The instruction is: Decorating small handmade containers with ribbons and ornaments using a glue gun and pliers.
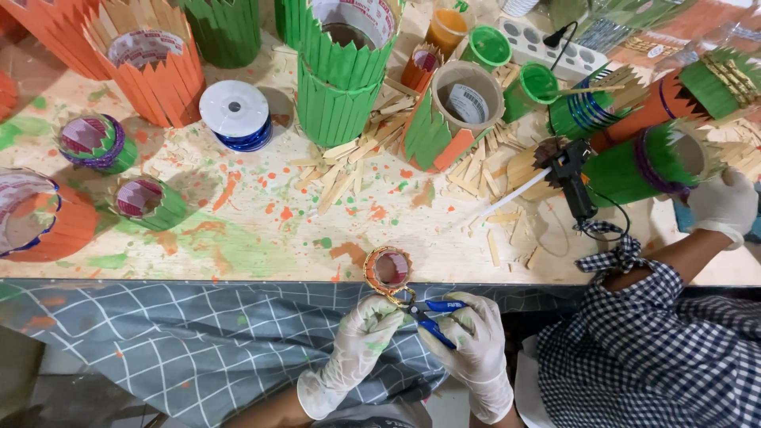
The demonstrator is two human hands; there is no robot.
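My left hand (pixel 361 333), in a paint-flecked white glove, pinches a small tape roll wrapped in gold trim (pixel 388 270) at the table's near edge. My right hand (pixel 473 341), gloved too, grips blue-handled scissors (pixel 432 311) whose blades meet the trim just below the roll. Both hands hover over a grey checked apron (pixel 198 341) on my lap.
A co-worker's gloved hand (pixel 725 204) at the right holds a green stick-covered cylinder (pixel 634 166). A black glue gun (pixel 572 178) lies beside it. Orange and green stick-clad holders, a blue ribbon spool (pixel 235 113), loose wooden sticks (pixel 349 162) and paint cups crowd the paint-spattered table (pixel 238 238).
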